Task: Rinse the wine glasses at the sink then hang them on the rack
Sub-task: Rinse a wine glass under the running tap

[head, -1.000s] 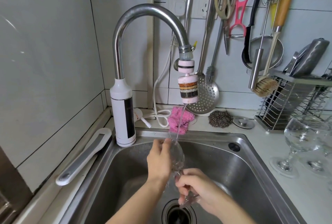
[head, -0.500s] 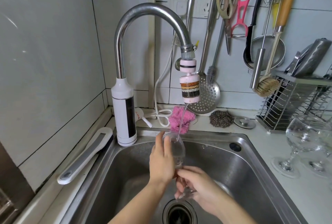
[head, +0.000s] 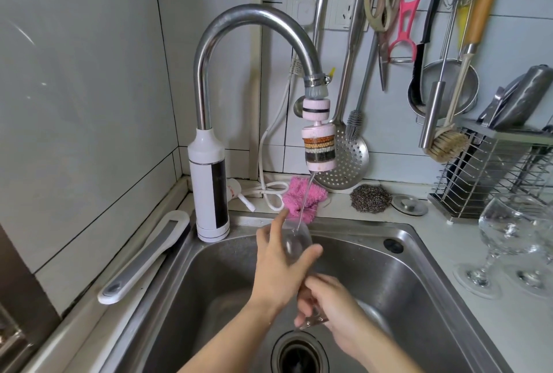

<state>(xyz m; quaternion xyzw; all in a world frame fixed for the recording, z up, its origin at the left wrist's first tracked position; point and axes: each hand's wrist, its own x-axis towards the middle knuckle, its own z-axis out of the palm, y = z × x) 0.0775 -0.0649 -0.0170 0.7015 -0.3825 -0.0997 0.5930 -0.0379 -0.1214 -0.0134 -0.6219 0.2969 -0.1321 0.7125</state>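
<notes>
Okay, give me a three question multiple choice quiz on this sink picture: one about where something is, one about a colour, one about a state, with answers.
1. Where is the wire scourer?
A. on a wall hook
B. on the counter behind the sink
C. in the sink
2. What colour is the cloth?
A. pink
B. blue
C. yellow
3. What is the tap doing?
A. shut off
B. running a thin stream into the glass
C. spraying the counter
Answers: B, it lies on the counter right of the cloth. A, it is plainly pink. B, water falls into the glass that the left hand and right hand hold.
</notes>
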